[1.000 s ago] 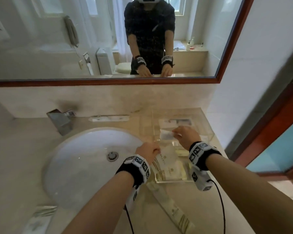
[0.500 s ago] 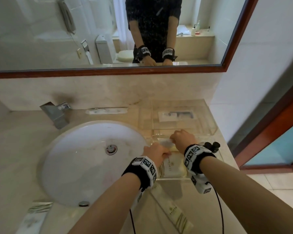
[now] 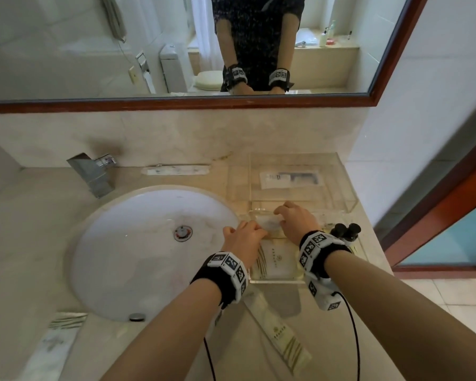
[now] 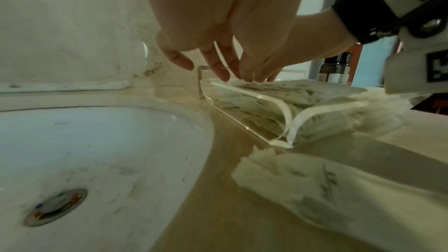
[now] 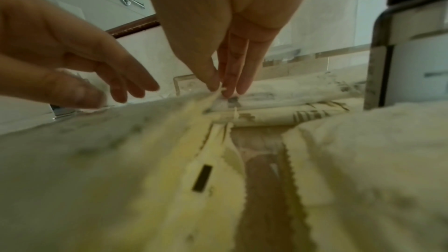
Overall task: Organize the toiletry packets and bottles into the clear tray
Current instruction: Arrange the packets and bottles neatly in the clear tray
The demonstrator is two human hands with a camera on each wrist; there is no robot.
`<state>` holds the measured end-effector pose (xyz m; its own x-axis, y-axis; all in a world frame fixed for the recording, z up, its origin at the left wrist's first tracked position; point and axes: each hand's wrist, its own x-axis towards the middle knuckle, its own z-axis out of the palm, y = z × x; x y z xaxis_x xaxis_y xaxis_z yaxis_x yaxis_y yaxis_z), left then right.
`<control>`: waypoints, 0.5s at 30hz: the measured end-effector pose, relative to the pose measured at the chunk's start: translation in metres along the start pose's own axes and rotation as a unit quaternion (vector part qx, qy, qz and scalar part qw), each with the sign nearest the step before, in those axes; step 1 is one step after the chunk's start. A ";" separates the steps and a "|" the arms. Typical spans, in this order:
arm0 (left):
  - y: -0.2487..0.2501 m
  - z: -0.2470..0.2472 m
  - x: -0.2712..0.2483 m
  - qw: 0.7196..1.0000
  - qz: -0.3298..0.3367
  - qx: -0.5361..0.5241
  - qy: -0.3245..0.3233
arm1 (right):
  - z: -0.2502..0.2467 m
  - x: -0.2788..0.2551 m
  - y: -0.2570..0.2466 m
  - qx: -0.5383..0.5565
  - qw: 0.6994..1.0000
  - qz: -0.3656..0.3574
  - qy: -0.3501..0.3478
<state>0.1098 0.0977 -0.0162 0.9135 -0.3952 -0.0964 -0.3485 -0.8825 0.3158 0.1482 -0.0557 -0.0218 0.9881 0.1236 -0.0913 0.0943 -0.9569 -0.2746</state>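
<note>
- Head view: cream toiletry packets [image 3: 275, 261] fill the clear tray [image 3: 275, 281].
- Both hands, left hand [image 3: 243, 239] and right hand [image 3: 296, 221], pinch a small white packet [image 3: 270, 223], now lower than before.

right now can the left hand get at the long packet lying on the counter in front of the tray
Probably yes. The long packet lies uncovered on the counter, just beneath the left hand's forearm, with nothing on it. The hand is busy tucking a packet into the clear tray, so it would have to pull back first.

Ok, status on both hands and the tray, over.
Left hand and right hand both pinching a small packet over the clear tray. Packets and bottles already inside. Long packet on counter outside.
</note>
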 end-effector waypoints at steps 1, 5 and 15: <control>-0.002 -0.001 -0.003 1.000 -0.002 0.000 0.014 | -0.001 -0.001 -0.001 -0.001 1.000 -0.004 0.006; -0.014 -0.007 -0.018 0.999 -0.019 0.010 0.044 | -0.007 -0.009 -0.012 -0.011 0.999 -0.022 0.026; -0.059 -0.018 -0.080 0.995 -0.071 0.051 0.048 | -0.010 -0.055 -0.050 -0.025 0.999 -0.008 0.046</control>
<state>0.0612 0.1864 -0.0098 0.9691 -0.2432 -0.0405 -0.2298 -0.9507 0.2082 0.0907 -0.0178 0.0067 0.9931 0.1173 0.0017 0.1146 -0.9670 -0.2276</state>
